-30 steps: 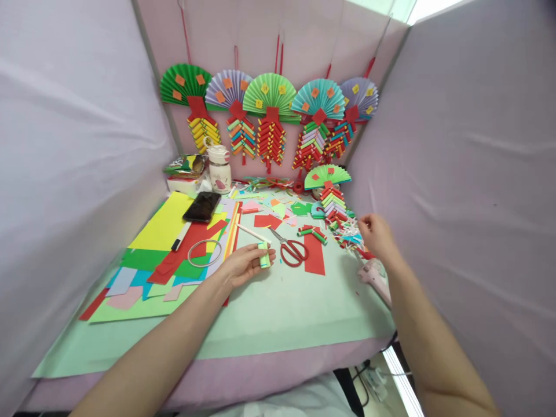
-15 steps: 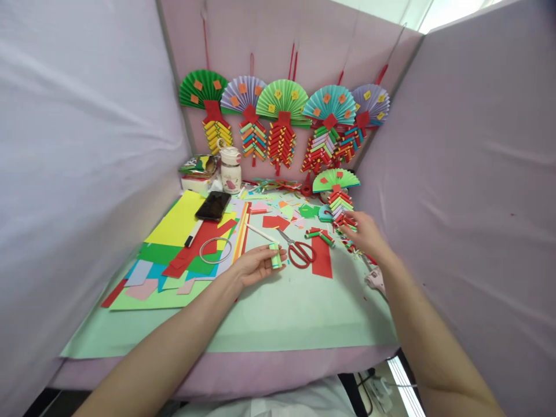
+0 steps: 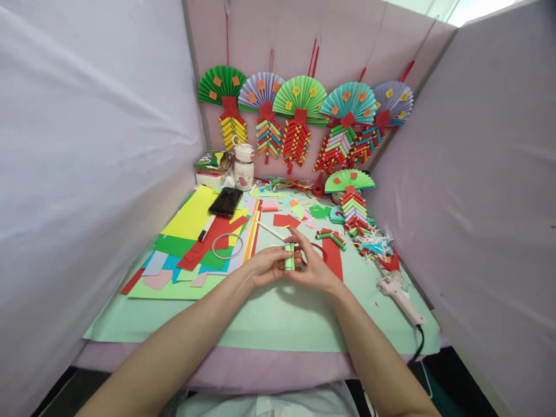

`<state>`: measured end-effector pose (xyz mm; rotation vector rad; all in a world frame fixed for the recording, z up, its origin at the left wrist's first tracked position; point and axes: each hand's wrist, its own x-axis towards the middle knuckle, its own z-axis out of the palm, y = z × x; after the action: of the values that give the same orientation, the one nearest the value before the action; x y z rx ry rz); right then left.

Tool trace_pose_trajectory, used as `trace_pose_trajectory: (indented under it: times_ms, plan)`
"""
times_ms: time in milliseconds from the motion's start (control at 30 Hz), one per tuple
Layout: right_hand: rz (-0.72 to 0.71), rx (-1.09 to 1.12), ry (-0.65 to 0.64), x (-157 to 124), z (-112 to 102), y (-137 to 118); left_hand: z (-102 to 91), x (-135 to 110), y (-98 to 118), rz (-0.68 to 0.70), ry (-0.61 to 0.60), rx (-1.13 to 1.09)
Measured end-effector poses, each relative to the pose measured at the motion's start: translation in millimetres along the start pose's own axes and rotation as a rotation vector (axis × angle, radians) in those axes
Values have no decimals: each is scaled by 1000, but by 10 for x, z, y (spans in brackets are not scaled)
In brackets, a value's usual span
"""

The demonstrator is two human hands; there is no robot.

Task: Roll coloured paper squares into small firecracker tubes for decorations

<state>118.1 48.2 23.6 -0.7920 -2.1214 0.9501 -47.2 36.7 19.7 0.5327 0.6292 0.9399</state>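
A small light green paper roll (image 3: 289, 256) stands upright between my hands, above the front middle of the table. My left hand (image 3: 270, 266) is closed on it, fingers behind and thumb at its side. From the right, my right hand (image 3: 315, 267) curves round the same roll, index finger near the top end and thumb near the bottom. Behind the right hand lies a pair of scissors (image 3: 322, 250), mostly covered, with part of a red handle showing. A red paper strip (image 3: 333, 260) and several red and green paper rolls (image 3: 332, 237) lie just beyond.
Coloured paper sheets (image 3: 174, 229), a phone (image 3: 226, 201), a marker (image 3: 207, 228) and a metal ring (image 3: 227, 246) lie at left. A glue gun (image 3: 402, 298) with its cord rests at right. Paper fan hangings (image 3: 300, 98) line the back wall, behind a bottle (image 3: 244, 168).
My right hand has come left from beside the fan ornament to the light green roll, now covering most of the scissors. The view has shifted, showing the whole glue gun.
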Motion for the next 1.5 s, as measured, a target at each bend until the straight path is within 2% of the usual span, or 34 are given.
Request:
trace_pose_trajectory:
  times_ms: [200, 467, 733, 867, 1033, 1200, 1333, 1500]
  plan:
    - [23, 20, 59, -59, 45, 33, 31, -26, -7, -9, -39, 12]
    - [-40, 126, 134, -91, 125, 52, 41, -51, -7, -11, -82, -38]
    - [-50, 336, 267, -111, 225, -146, 213, -181, -149, -5, -181, -282]
    - [-36, 391, 304, -126, 260, -210, 185, -183, -224, 14, -212, -319]
    - [-60, 420, 300, -134, 292, -174, 134, -165, -266, 39, -246, -340]
    - [-44, 370, 247, -124, 261, -133, 161, -149, -265, 55, -218, -373]
    - [-50, 419, 208, -119, 228, -115, 157, -126, -266, 54, -194, -365]
    - [-40, 478, 219, -133, 218, -105, 152, -136, -253, 36, -161, -322]
